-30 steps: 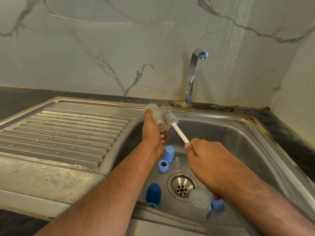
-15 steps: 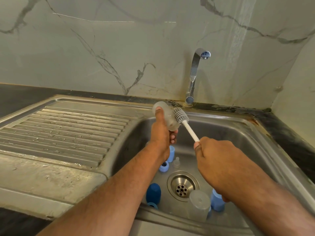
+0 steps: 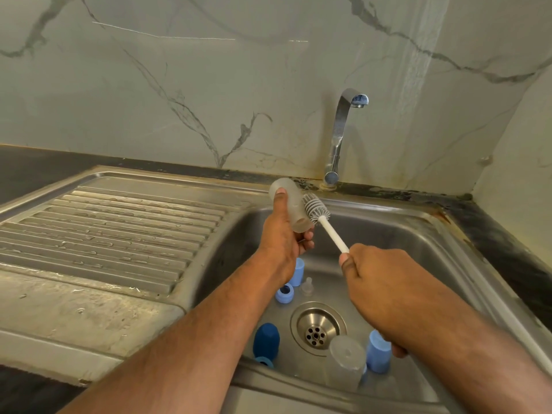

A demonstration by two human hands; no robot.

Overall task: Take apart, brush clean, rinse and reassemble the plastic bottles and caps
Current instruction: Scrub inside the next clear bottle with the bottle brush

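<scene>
No words show on anything. The big metal sink (image 3: 388,234) holds blue caps (image 3: 378,351) near the drain (image 3: 318,328). Over its far left side, my left hand (image 3: 282,240) grips a clear bottle (image 3: 291,204). My right hand (image 3: 385,282) grips the brush (image 3: 316,209), its bristles touching the bottle.

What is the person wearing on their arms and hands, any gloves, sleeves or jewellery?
Nothing that the view shows. Both forearms are bare up to the bottom edge of the picture, with no sleeve cuff in sight. The left hand and the right hand wear no gloves, and no ring, watch or bracelet is visible on either. Fine hair shows on both forearms.
</scene>
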